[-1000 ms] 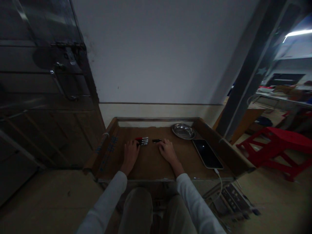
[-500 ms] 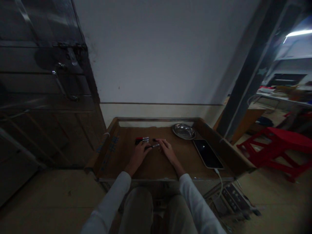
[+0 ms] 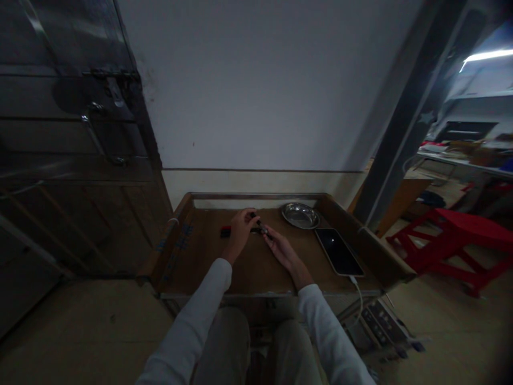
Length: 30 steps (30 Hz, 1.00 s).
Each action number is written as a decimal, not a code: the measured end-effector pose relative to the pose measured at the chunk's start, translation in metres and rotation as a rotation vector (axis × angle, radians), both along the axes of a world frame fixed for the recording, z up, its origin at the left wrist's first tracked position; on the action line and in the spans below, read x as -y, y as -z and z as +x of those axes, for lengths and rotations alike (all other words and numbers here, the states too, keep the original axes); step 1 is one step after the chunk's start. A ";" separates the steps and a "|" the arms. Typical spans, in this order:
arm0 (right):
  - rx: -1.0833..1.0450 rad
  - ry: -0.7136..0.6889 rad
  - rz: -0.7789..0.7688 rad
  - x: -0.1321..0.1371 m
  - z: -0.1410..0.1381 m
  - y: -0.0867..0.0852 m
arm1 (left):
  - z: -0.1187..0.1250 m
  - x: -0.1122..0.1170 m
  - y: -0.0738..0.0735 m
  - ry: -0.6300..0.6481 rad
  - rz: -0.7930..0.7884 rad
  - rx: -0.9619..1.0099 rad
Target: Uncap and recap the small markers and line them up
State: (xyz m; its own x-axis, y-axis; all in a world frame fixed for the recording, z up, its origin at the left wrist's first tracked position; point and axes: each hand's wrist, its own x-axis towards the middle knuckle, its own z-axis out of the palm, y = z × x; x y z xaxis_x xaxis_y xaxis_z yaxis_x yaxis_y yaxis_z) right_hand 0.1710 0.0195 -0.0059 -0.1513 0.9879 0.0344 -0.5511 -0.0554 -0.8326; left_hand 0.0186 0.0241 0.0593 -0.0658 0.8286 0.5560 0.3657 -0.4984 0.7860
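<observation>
Over the middle of the brown tray table, my left hand [image 3: 241,227] pinches the dark upper end of a small slim black-and-silver tube [image 3: 258,222]. My right hand [image 3: 280,249] closes its fingers round the tube's lower end, which is partly hidden by them. The tube is tilted and its exact kind is too small to tell. Left of my left hand lie small red and black tubes [image 3: 225,231], their right ends covered by the hand. Another small dark piece [image 3: 255,230] lies on the surface between my hands.
A round shiny metal dish [image 3: 300,215] sits at the back right of the table [image 3: 200,272]. In front of it lies a phone [image 3: 339,251] with a white cable [image 3: 360,294] running over the front edge. Raised sides bound the table. A red stool [image 3: 452,235] stands to the right.
Both hands have turned; my left hand has moved up and right, covering the silver ends of the tubes. The held tube has gone from lying nearly level to tilted.
</observation>
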 end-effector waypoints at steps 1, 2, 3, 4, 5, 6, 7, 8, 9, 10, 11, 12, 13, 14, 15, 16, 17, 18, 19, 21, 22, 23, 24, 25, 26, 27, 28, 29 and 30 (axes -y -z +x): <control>0.022 0.027 0.015 0.000 0.000 0.001 | -0.005 0.001 0.000 -0.035 -0.018 0.041; 0.041 0.057 0.028 0.000 -0.001 0.001 | -0.010 0.002 0.002 -0.067 -0.037 0.077; 0.057 0.090 0.037 0.000 -0.001 0.003 | -0.015 0.003 0.003 -0.095 -0.059 0.105; 0.072 0.134 0.046 -0.001 -0.001 0.004 | -0.019 0.006 0.006 -0.114 -0.084 0.117; 0.092 0.188 0.057 -0.003 0.000 0.005 | -0.023 0.008 0.010 -0.120 -0.110 0.110; 0.121 0.251 0.073 -0.004 0.001 0.007 | -0.025 0.010 0.014 -0.117 -0.136 0.086; 0.162 0.314 0.096 -0.006 0.002 0.008 | -0.027 0.012 0.019 -0.094 -0.160 0.041; 0.213 0.373 0.121 -0.007 0.003 0.009 | -0.027 0.015 0.025 -0.056 -0.180 -0.016; 0.271 0.424 0.152 -0.008 0.004 0.009 | -0.026 0.016 0.031 -0.022 -0.197 -0.074; 0.331 0.465 0.186 -0.008 0.006 0.010 | -0.024 0.017 0.037 0.014 -0.213 -0.139; 0.395 0.495 0.221 -0.007 0.007 0.010 | -0.021 0.018 0.043 0.038 -0.224 -0.208; 0.459 0.512 0.257 -0.006 0.008 0.010 | -0.017 0.018 0.048 0.051 -0.234 -0.269; 0.524 0.516 0.293 -0.005 0.008 0.010 | -0.014 0.018 0.052 0.055 -0.237 -0.326; 0.588 0.510 0.330 -0.003 0.008 0.010 | -0.010 0.017 0.056 0.047 -0.235 -0.377; 0.652 0.495 0.367 -0.002 0.007 0.010 | -0.007 0.015 0.059 0.031 -0.225 -0.419; 0.713 0.477 0.403 0.000 0.006 0.010 | -0.004 0.013 0.061 0.010 -0.207 -0.454; 0.772 0.452 0.441 0.001 0.004 0.010 | -0.001 0.011 0.063 -0.014 -0.188 -0.483; 0.828 0.422 0.479 0.001 0.003 0.010 | 0.001 0.008 0.065 -0.037 -0.169 -0.507; 0.884 0.387 0.518 0.001 0.002 0.011 | 0.003 0.005 0.066 -0.054 -0.156 -0.525; 0.996 0.312 0.595 0.000 -0.001 0.013 | 0.005 0.000 0.070 -0.080 -0.142 -0.545; 1.046 0.281 0.630 0.000 -0.002 0.014 | 0.005 -0.001 0.072 -0.087 -0.137 -0.548; 1.090 0.258 0.664 -0.001 -0.002 0.015 | 0.005 -0.001 0.073 -0.092 -0.129 -0.547; 1.126 0.247 0.695 -0.001 -0.001 0.016 | 0.004 0.000 0.074 -0.095 -0.121 -0.543; 1.154 0.245 0.724 -0.001 0.000 0.017 | 0.003 0.002 0.075 -0.093 -0.110 -0.538; 1.173 0.246 0.750 -0.001 0.002 0.017 | 0.001 0.005 0.075 -0.085 -0.094 -0.531; 1.189 0.252 0.773 0.000 0.004 0.018 | 0.000 0.010 0.074 -0.074 -0.075 -0.526; 1.208 0.260 0.791 0.002 0.006 0.018 | -0.002 0.015 0.073 -0.061 -0.059 -0.523; 1.232 0.272 0.801 0.003 0.009 0.018 | -0.003 0.019 0.072 -0.046 -0.046 -0.524; 1.262 0.290 0.799 0.004 0.012 0.018 | -0.004 0.024 0.071 -0.030 -0.040 -0.530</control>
State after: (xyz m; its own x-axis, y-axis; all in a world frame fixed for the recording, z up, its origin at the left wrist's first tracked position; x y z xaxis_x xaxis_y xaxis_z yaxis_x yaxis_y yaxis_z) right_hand 0.1828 0.0150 -0.0239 -0.3003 0.7731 0.5587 0.6099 0.6060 -0.5108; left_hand 0.0142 0.0005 -0.0112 0.1915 0.8521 0.4871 0.7316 -0.4548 0.5078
